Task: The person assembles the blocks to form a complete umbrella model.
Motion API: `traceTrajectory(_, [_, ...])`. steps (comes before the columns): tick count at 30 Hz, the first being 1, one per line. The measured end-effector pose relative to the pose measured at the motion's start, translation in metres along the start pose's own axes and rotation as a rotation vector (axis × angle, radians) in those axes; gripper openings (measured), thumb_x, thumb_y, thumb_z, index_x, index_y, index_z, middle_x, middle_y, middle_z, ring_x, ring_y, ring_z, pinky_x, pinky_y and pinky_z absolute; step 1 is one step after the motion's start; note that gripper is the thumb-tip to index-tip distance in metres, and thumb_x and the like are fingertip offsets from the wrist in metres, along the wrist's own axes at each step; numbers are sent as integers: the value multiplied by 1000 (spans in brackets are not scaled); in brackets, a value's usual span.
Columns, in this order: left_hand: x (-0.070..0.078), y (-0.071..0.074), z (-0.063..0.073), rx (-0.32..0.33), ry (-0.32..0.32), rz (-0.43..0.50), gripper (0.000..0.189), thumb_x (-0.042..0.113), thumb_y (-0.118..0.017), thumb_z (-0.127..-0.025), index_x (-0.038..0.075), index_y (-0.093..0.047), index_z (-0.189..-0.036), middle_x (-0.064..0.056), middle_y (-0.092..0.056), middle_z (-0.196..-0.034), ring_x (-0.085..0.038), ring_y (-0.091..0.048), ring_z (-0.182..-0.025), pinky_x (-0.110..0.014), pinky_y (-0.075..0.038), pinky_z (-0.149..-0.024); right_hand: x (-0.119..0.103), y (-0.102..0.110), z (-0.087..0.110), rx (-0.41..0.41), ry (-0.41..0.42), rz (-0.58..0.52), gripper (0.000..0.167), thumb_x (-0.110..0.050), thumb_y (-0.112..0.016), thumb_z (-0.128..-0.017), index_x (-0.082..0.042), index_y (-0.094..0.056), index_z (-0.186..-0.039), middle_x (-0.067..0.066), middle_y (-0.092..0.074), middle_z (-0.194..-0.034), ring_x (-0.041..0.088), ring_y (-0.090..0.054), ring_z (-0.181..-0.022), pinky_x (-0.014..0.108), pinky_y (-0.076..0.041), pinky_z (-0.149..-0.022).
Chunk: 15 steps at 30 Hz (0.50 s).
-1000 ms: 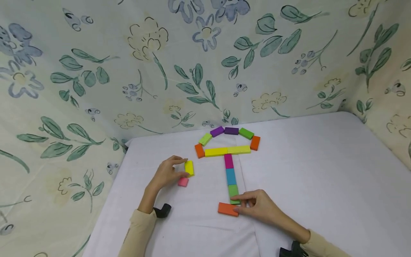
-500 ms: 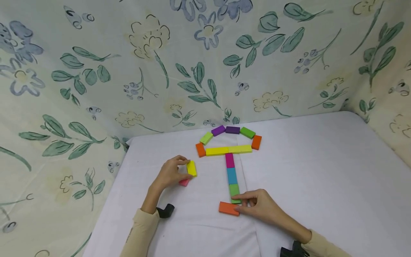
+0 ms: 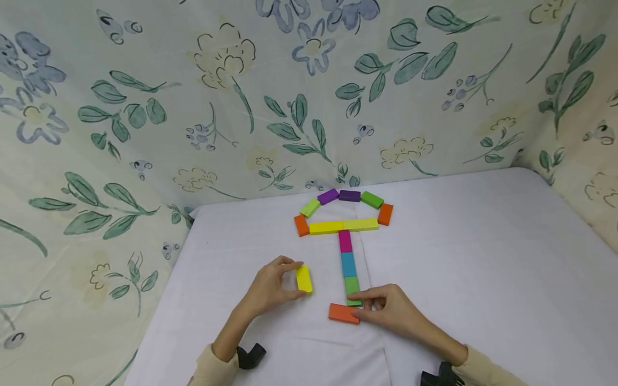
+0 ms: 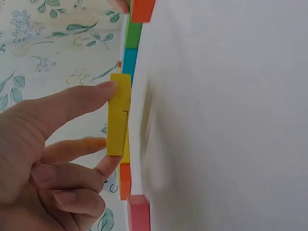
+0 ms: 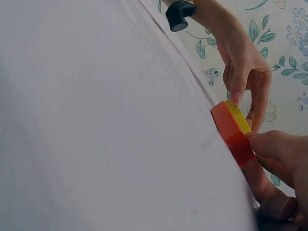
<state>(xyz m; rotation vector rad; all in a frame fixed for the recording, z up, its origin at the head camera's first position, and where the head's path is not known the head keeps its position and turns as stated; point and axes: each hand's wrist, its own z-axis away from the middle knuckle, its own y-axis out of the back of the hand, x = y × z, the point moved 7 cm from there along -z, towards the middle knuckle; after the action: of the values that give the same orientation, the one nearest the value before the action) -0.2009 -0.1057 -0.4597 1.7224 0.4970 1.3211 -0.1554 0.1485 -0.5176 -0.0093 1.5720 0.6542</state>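
Observation:
My left hand (image 3: 271,287) pinches a yellow block (image 3: 303,280) between thumb and fingertips, left of the column of blocks. In the left wrist view this yellow block (image 4: 118,115) is tilted up on end, and its shadow falls on the cloth beside it. My right hand (image 3: 392,310) holds an orange block (image 3: 340,313) at its right end with the thumb, while the index fingertip rests at the lower end of the green block (image 3: 351,284). A pink block (image 4: 138,212) shows below the left hand in the left wrist view; in the head view the hand hides it.
Above the green block lie a blue block (image 3: 348,264) and a magenta block (image 3: 345,241). Two yellow blocks (image 3: 325,228) form a bar over them, topped by an arch of orange, green and purple blocks (image 3: 350,195). White cloth (image 3: 473,257) covers the table; a floral curtain (image 3: 289,80) hangs behind.
My left hand has carried the yellow block right and toward me, away from the spot beside the pink block. My right hand stays at the orange block.

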Motion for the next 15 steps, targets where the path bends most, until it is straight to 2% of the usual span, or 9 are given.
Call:
traceTrajectory(3, [5, -9, 10, -13, 11, 4, 60, 29, -93, -77, 12, -73, -131, -6, -68, -119, -18, -60, -91, -24, -50, -73, 0, 1, 0, 5, -4, 8, 29, -32, -87, -84, -22, -82, -111, -7, -64, -73, -1, -42, -54, 17, -30, -49])
traceTrajectory(7, [12, -19, 17, -19, -3, -17, 58, 30, -93, -76, 14, -74, -128, -5, -67, -116, -17, -60, -93, -25, -49, -76, 0, 1, 1, 8, -22, 15, 29, -32, -87, -84, -22, -82, -111, -7, -63, -72, 1, -41, -53, 17, -29, -49])
traceTrajectory(15, [13, -25, 22, -23, 17, -51, 60, 35, -94, -75, 16, -74, -128, -3, -66, -114, -18, -60, -97, -34, -51, -82, 0, -2, -1, -7, -42, 14, 30, -33, -86, -85, -21, -82, -112, -6, -63, -73, 1, -42, -53, 17, -29, -49])
